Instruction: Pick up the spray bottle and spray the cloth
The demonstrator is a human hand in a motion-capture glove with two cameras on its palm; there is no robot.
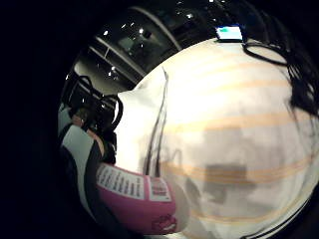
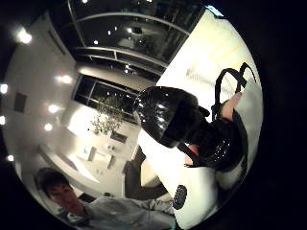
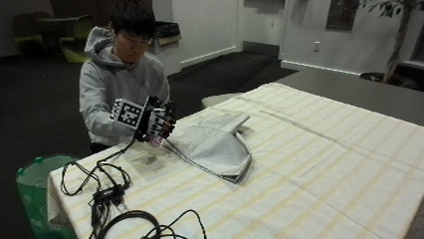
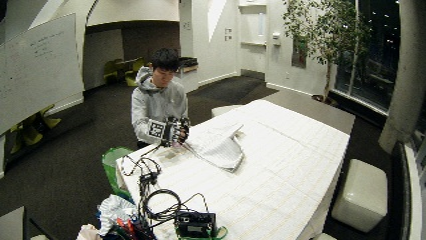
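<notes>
A seated person's gloved right hand is raised above the near left part of the table, its fingers curled round the spray bottle, whose pink base shows just below the hand. The bottle's pink body with a white label fills one side of the little finger side palm view. Its black spray head is close in the thumb side palm view. A folded white cloth lies on the table just right of the hand, also seen as a pale fold. In the wide view, the hand sits beside the cloth.
The table wears a cream tablecloth with yellow stripes. Black cables coil at its near left corner. A green bin stands on the floor left of the table. More gear sits at the table's near end.
</notes>
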